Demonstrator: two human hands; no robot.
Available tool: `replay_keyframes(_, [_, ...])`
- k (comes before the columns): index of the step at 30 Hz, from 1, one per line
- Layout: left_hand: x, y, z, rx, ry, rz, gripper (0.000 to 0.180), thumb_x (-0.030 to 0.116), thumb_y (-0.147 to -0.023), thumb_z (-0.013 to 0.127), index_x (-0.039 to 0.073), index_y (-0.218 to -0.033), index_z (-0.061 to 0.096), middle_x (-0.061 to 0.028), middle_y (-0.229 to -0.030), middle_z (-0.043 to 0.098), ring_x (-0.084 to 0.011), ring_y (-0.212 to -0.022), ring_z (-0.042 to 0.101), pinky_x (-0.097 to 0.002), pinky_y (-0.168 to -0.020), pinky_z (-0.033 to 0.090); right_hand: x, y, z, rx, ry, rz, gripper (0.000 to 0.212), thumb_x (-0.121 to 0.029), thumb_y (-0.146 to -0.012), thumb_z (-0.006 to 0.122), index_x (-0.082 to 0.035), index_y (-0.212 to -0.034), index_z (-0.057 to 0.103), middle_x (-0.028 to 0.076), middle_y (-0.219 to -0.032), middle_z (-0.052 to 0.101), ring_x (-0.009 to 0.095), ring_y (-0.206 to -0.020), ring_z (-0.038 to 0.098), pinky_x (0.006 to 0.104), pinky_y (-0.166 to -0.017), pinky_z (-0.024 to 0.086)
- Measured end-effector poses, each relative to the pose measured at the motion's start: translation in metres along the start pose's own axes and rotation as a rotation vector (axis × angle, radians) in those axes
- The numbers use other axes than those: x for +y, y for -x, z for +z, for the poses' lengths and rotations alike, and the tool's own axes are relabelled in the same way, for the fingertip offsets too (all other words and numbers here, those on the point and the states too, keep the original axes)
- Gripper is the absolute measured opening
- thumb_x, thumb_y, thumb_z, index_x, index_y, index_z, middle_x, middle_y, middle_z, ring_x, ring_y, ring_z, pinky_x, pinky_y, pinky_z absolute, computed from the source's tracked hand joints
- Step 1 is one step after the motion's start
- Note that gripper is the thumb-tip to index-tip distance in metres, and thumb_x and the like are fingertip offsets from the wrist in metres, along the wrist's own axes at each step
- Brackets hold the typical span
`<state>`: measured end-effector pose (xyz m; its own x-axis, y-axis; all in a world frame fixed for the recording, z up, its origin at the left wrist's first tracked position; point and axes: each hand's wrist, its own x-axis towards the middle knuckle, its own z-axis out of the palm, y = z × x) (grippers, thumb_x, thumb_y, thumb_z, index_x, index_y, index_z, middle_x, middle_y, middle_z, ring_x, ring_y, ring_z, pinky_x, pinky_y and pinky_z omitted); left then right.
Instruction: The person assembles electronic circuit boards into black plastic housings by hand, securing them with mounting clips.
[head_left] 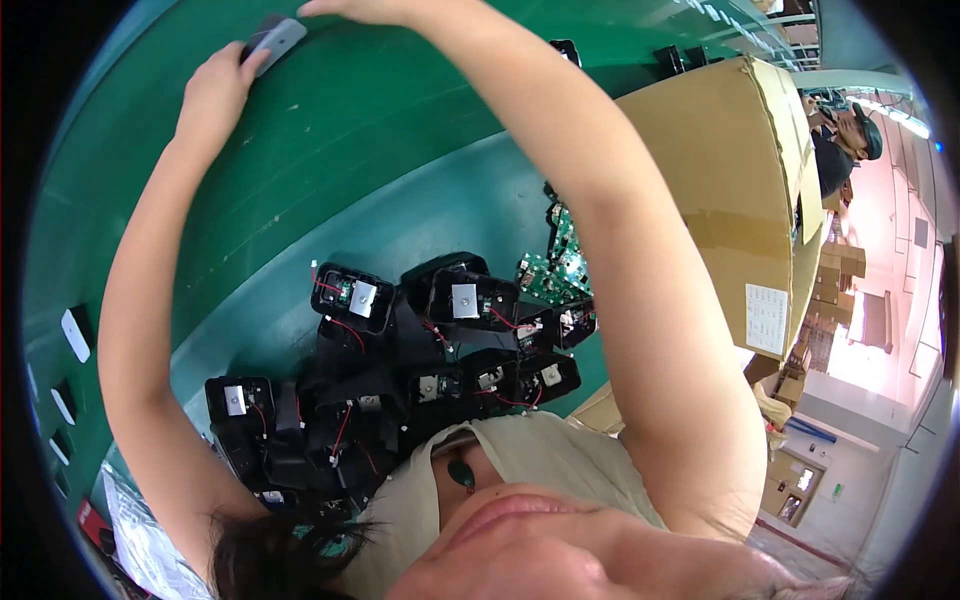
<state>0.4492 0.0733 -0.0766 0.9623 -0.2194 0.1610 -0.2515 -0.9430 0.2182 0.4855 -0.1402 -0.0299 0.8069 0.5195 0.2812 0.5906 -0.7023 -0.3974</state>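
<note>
At the upper left, my left hand (214, 92) holds a small flat grey box with rounded corners (280, 42) over the green belt. Its thumb and fingers are closed on the box's near end. My right hand (360, 8) is cut off by the top edge. One stretched-out digit shows close to the box's far corner, seemingly not touching it; its other fingers are hidden.
Nearer me, many black housings (465, 300) with red wires are piled beside the green belt (330, 120). Green circuit boards (560, 265) lie by my right forearm. White-topped boxes (76, 335) line the left. A large carton (730, 160) stands right; another person (840, 150) is beyond it.
</note>
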Motion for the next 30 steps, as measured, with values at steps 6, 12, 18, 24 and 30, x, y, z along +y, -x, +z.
replay_keyframes(6, [-0.03,0.057,-0.053,-0.395,1.053,-0.458,0.049,0.044,-0.09,0.043,-0.003,-0.099,0.054,-0.0048,-0.075,0.059,-0.0059,-0.055,0.052,-0.0161,-0.049,0.044,0.049,0.093,-0.095,-0.31,0.629,0.542,0.073,-0.051,-0.076,0.059,0.006,-0.118,0.042,0.022,-0.111,0.053,0.032,-0.104,0.052,0.04,-0.083,0.045])
replay_keyframes(12, [-0.056,0.069,-0.051,-0.667,1.033,-0.589,0.05,0.045,-0.091,0.039,-0.002,-0.088,0.055,-0.0073,-0.063,0.06,-0.009,-0.044,0.052,-0.0185,-0.037,0.04,0.072,0.176,-0.076,-0.074,0.456,0.578,0.062,-0.029,-0.07,0.068,-0.001,-0.117,0.037,0.019,-0.104,0.057,0.034,-0.094,0.057,0.0411,-0.079,0.046])
replay_keyframes(18, [-0.061,0.091,-0.067,-0.663,0.613,-0.672,0.063,0.059,-0.085,0.039,-0.003,-0.084,0.051,-0.0125,-0.053,0.055,-0.0133,-0.039,0.049,-0.0262,-0.035,0.038,-0.002,0.194,-0.091,0.156,-0.024,0.39,0.063,-0.019,-0.068,0.073,-0.001,-0.115,0.036,0.021,-0.106,0.055,0.031,-0.094,0.058,0.0373,-0.079,0.046])
replay_keyframes(24, [0.083,0.161,-0.137,-0.382,1.055,-0.167,0.061,0.052,-0.087,0.04,0.0,-0.117,0.04,-0.0152,-0.096,0.053,-0.0188,-0.069,0.058,-0.0288,-0.057,0.051,-0.139,0.242,-0.119,0.018,-0.33,0.034,0.059,-0.011,-0.065,0.074,-0.004,-0.117,0.046,0.012,-0.112,0.053,0.023,-0.105,0.054,0.0331,-0.088,0.044])
replay_keyframes(30, [0.181,0.27,-0.159,-0.799,1.498,-0.188,0.039,0.024,-0.092,0.041,0.005,-0.126,0.033,-0.0115,-0.102,0.047,-0.0189,-0.076,0.058,-0.0285,-0.061,0.049,-0.207,0.288,-0.104,0.03,-0.245,-0.305,0.053,-0.018,-0.066,0.071,-0.008,-0.112,0.047,0.01,-0.109,0.055,0.029,-0.098,0.053,0.0374,-0.082,0.042])
